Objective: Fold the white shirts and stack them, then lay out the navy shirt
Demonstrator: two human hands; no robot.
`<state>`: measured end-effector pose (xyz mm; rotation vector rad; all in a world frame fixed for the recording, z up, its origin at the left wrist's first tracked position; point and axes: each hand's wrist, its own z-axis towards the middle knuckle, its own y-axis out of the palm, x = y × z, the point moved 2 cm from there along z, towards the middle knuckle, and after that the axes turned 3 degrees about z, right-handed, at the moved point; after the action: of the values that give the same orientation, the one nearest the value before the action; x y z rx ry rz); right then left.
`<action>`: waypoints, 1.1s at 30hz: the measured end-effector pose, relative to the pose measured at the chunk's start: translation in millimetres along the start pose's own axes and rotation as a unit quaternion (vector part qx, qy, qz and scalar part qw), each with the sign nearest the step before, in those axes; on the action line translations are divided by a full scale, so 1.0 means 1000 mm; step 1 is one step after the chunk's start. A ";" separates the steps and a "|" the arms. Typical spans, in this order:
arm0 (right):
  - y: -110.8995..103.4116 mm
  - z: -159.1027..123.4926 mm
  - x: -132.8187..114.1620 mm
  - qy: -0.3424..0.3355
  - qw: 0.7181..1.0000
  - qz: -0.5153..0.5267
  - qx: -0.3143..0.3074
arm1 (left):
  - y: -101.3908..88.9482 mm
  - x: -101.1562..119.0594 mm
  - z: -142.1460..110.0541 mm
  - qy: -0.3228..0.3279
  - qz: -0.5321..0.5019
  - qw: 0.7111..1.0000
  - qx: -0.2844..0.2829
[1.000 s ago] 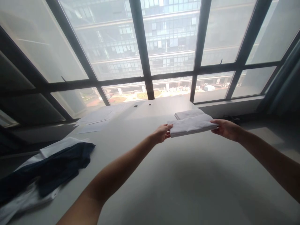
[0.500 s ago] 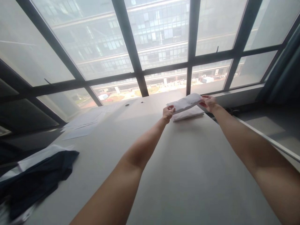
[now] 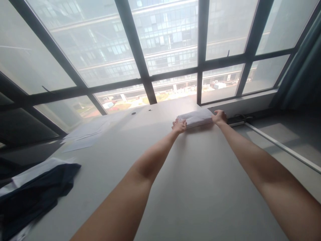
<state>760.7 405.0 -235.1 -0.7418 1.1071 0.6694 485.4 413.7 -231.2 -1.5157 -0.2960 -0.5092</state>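
Note:
A folded white cloth (image 3: 195, 117) lies on top of another folded white piece at the far right end of the white table (image 3: 150, 160). The two form one low, flat stack, and their border is hard to make out. At the stack's left end is my left hand (image 3: 179, 126), its fingers curled round the edge of the cloth. My right hand (image 3: 220, 117) grips the opposite end, by the table's far right corner. Its fingertips are partly hidden.
Dark navy clothing (image 3: 42, 194) lies with white cloth (image 3: 37, 170) at the table's left edge. Paper sheets (image 3: 85, 132) are spread at the back left. Large windows (image 3: 170, 40) rise behind the table. A blue-grey curtain (image 3: 298, 73) hangs at right, above the floor.
Both hands have lowered the upper folded cloth onto the lower one, so the gap between them has closed. The view has shifted slightly.

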 end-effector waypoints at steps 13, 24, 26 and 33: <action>0.069 -0.125 -0.104 -0.263 0.941 -0.171 -0.127 | -0.064 -0.064 -0.044 0.036 -0.046 0.996 0.067; 0.171 -0.305 -0.114 -0.204 0.901 -0.144 -0.356 | -0.139 -0.207 -0.229 0.067 0.063 0.993 0.074; 0.185 -0.328 -0.118 -0.204 0.894 -0.145 -0.373 | -0.145 -0.223 -0.258 0.067 0.081 0.991 0.081; 0.213 -0.384 -0.127 -0.221 0.850 -0.252 -0.406 | -0.139 -0.250 -0.306 0.081 0.122 0.986 0.085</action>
<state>348.3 208.4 -256.7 -1.4512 0.1279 0.7935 163.0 146.2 -247.3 -1.3150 -0.0250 -0.3989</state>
